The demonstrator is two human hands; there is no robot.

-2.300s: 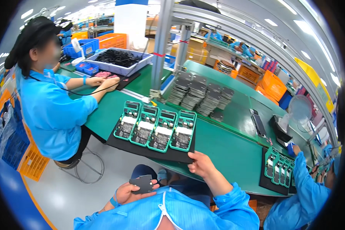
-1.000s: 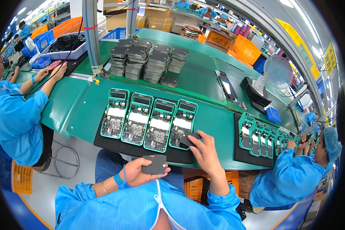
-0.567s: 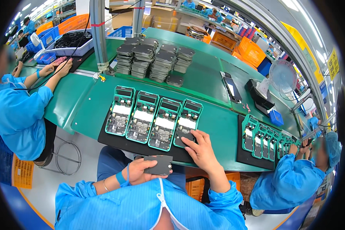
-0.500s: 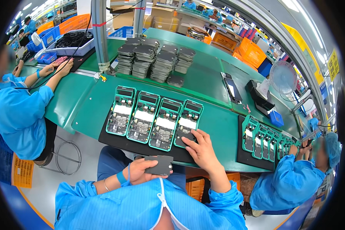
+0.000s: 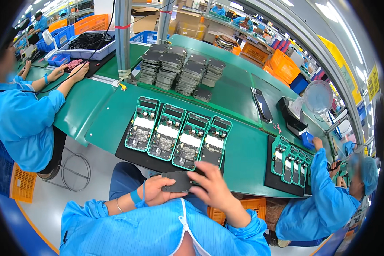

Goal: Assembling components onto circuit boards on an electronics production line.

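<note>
My left hand (image 5: 158, 189) holds flat dark grey plates (image 5: 177, 181) over my lap, thumb on top. My right hand (image 5: 213, 187) is at the right end of these plates, fingers apart and bent toward them; whether the fingertips touch is hard to tell. Just beyond, several phone assemblies in green frames (image 5: 161, 135) lie side by side on a black mat (image 5: 130, 154). Boards and white labels show inside them. The rightmost phone assembly (image 5: 214, 141) has a dark grey plate (image 5: 210, 157) over its lower part.
Stacks of dark plates (image 5: 187, 77) stand on the green bench (image 5: 243, 149). A dark phone-like slab (image 5: 262, 106), a black box (image 5: 290, 115) and a fan (image 5: 318, 97) are at the right. Co-workers sit on both sides; the right one's hand is at a blue bin (image 5: 307, 139).
My right hand has left the rightmost phone assembly and come back to the plates in my left hand. The right co-worker's arm has reached out to the blue bin.
</note>
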